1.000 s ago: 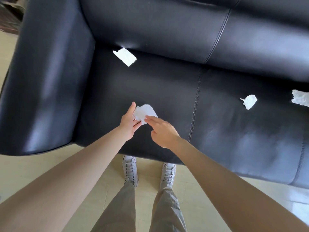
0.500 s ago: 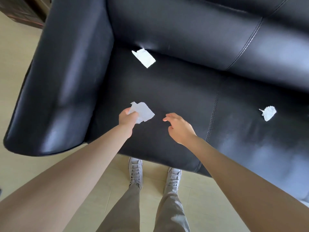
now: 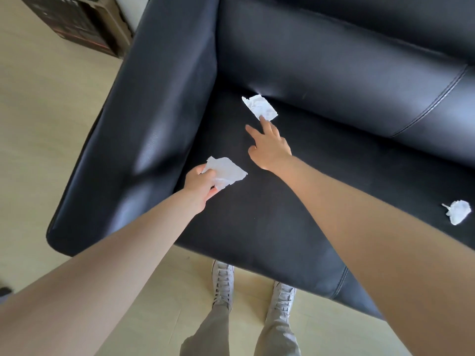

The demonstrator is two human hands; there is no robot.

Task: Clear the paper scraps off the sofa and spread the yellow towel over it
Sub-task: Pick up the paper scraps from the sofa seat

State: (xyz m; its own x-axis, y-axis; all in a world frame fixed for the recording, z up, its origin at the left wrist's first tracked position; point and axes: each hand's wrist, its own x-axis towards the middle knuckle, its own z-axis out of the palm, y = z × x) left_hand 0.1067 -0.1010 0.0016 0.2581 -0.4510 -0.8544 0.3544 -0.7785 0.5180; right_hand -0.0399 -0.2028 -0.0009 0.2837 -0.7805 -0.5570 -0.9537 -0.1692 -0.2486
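My left hand [image 3: 201, 185] pinches a torn white paper scrap [image 3: 226, 172] just above the seat of the black leather sofa [image 3: 257, 227]. My right hand [image 3: 270, 145] stretches toward the back of the seat with its fingers spread, one fingertip touching the near edge of a second white scrap [image 3: 260, 107] that lies by the backrest. A crumpled white scrap [image 3: 458, 211] lies on the seat at the far right. No yellow towel is in view.
The sofa's wide left armrest [image 3: 144, 140] stands beside my left hand. A dark cardboard box [image 3: 84, 24] sits on the pale floor behind the armrest. My legs and white shoes [image 3: 223, 283] stand against the sofa's front edge.
My right hand has let go of the first scrap and reached forward to the scrap by the backrest. My left hand keeps hold of the first scrap. The view has shifted left.
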